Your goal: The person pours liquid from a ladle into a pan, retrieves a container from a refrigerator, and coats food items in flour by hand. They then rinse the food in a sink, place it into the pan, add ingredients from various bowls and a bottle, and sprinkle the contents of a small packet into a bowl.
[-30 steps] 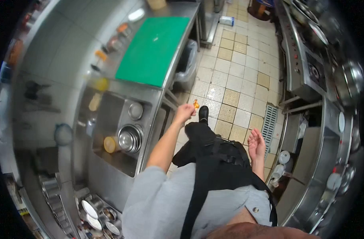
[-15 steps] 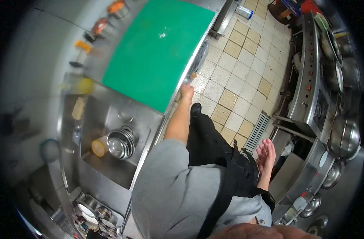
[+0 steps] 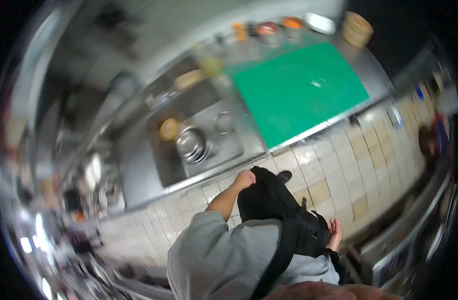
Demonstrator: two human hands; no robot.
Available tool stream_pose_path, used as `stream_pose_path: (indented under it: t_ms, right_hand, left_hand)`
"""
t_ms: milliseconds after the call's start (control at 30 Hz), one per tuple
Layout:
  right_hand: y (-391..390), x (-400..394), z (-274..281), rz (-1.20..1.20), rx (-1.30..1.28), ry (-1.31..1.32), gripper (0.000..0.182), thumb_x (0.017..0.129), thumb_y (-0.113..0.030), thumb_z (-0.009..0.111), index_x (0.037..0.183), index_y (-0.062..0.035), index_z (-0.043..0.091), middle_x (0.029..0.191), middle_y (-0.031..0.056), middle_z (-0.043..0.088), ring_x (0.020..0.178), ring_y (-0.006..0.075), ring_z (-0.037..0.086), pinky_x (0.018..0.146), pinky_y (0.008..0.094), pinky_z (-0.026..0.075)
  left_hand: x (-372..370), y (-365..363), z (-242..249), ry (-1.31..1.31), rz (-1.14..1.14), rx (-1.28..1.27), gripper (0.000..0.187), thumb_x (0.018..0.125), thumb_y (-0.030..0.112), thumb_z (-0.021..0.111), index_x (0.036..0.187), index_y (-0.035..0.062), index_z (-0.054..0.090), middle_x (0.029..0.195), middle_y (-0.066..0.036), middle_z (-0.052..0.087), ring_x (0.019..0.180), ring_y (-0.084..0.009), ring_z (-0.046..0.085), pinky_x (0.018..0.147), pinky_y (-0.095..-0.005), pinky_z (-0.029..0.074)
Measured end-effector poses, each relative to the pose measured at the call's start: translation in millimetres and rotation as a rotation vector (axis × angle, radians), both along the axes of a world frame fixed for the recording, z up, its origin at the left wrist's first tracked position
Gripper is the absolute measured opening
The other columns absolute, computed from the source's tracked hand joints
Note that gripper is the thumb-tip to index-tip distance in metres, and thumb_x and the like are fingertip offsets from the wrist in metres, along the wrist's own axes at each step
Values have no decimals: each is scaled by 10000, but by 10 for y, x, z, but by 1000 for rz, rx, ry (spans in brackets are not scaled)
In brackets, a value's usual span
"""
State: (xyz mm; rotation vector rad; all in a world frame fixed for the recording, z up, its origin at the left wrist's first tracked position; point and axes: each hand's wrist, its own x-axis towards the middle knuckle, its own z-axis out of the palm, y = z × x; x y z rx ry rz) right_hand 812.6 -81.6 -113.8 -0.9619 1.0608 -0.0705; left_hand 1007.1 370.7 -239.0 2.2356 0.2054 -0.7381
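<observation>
My left hand (image 3: 246, 178) hangs in a loose fist beside the black apron (image 3: 269, 197), in front of the sink's edge, with nothing visible in it. Low on the other side, my right hand (image 3: 334, 234) is open, fingers extended and partly hidden by the apron. A large green cutting board (image 3: 299, 95) lies on the steel counter beyond my hands, with a small whitish mark on it. Left of the board, the steel sink (image 3: 229, 152) holds a stack of metal bowls (image 3: 191, 144) and a yellow round container (image 3: 168, 129).
Behind the board stand tubs with orange contents (image 3: 292, 26), a white dish (image 3: 320, 23) and a wooden-looking round container (image 3: 357, 30). Blurred dishes (image 3: 93, 172) sit left of the sink. Pale tiles (image 3: 309, 165) cover the floor; steel kitchen equipment (image 3: 389, 250) lines the right.
My view has swung left along the counter. My left hand has left the counter's front edge by the board and come back beside the apron. My right hand shows lower, still open.
</observation>
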Motion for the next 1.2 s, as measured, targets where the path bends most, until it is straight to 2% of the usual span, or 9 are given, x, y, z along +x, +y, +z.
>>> stream_pose_path:
  t_ms: [233, 400, 467, 500, 600, 767, 833, 967, 1200]
  right_hand:
    - [-655, 902, -433, 568, 42, -123, 545, 938, -429, 648, 1372, -122, 526, 1322, 87, 577, 1027, 151, 561, 904, 315, 449]
    - [-543, 1273, -394, 753, -4, -204, 542, 938, -412, 653, 1365, -103, 528, 1296, 59, 589, 1021, 148, 549, 887, 335, 454]
    - [-399, 1218, -389, 788, -5, -268, 545, 933, -407, 659, 1366, -103, 527, 1293, 54, 591, 1022, 151, 550, 887, 340, 454]
    - [-312, 1161, -421, 763, 42, -276, 544, 931, -403, 661, 1367, -107, 527, 1296, 56, 590, 1019, 151, 550, 884, 339, 453]
    - [-40, 765, -663, 752, 166, -273, 477, 931, -379, 658, 1317, -117, 554, 1230, 37, 608, 968, 146, 554, 858, 327, 455]
    - [604, -224, -1058, 906, 374, -145, 302, 938, -280, 646, 1153, -74, 594, 1041, 57, 619, 761, 152, 561, 690, 286, 480]
    - [900, -491, -1101, 958, 361, -119, 269, 934, -263, 645, 1113, -66, 607, 959, 45, 615, 715, 149, 553, 653, 277, 478]
    - [1461, -640, -1105, 1070, 304, -49, 199, 931, -271, 643, 996, -85, 614, 855, 5, 574, 691, 125, 532, 629, 265, 459]
    - [3400, -414, -231, 998, 220, -304, 236, 957, -246, 622, 1150, -111, 609, 994, 0, 611, 808, 104, 546, 657, 255, 440]
  left_hand:
    - [-2325, 714, 367, -321, 907, 9, 240, 859, 238, 645, 888, 14, 727, 825, -165, 719, 801, -273, 705, 716, -394, 534]
    - [-4824, 203, 446, -26, 1197, 435, 412, 849, 85, 567, 1253, 30, 633, 1241, -222, 641, 1194, -359, 589, 1033, -403, 454]
    - [-5972, 42, 16, 334, 1097, 547, 528, 849, 97, 542, 1377, 76, 544, 1221, -227, 653, 1119, -365, 641, 924, -426, 523]
    - [-6723, 142, -963, 379, 1164, 569, 479, 787, 141, 598, 1244, 3, 636, 1242, -231, 641, 1236, -353, 569, 1055, -378, 432]
    - [-7106, -26, -282, 745, 1048, 339, 391, 797, 135, 580, 1148, 7, 694, 1136, -229, 689, 1143, -348, 634, 948, -388, 497]
    - [-6891, 206, 350, 162, 1558, 140, 547, 806, 62, 562, 1342, -46, 563, 855, -114, 660, 709, -176, 594, 660, -334, 503]
    - [-6473, 349, 1023, 134, 1649, 144, 682, 813, 91, 636, 1441, -69, 424, 881, -127, 666, 763, -167, 609, 652, -312, 505]
    - [-6600, 1031, 966, -52, 1720, -40, 749, 824, 137, 699, 1476, -45, 377, 934, -108, 676, 775, -175, 605, 644, -330, 507]
    - [-7007, 2714, 1060, -359, 1726, -196, 460, 884, 136, 679, 1311, -17, 604, 1203, -149, 677, 1116, -202, 624, 950, -293, 476]
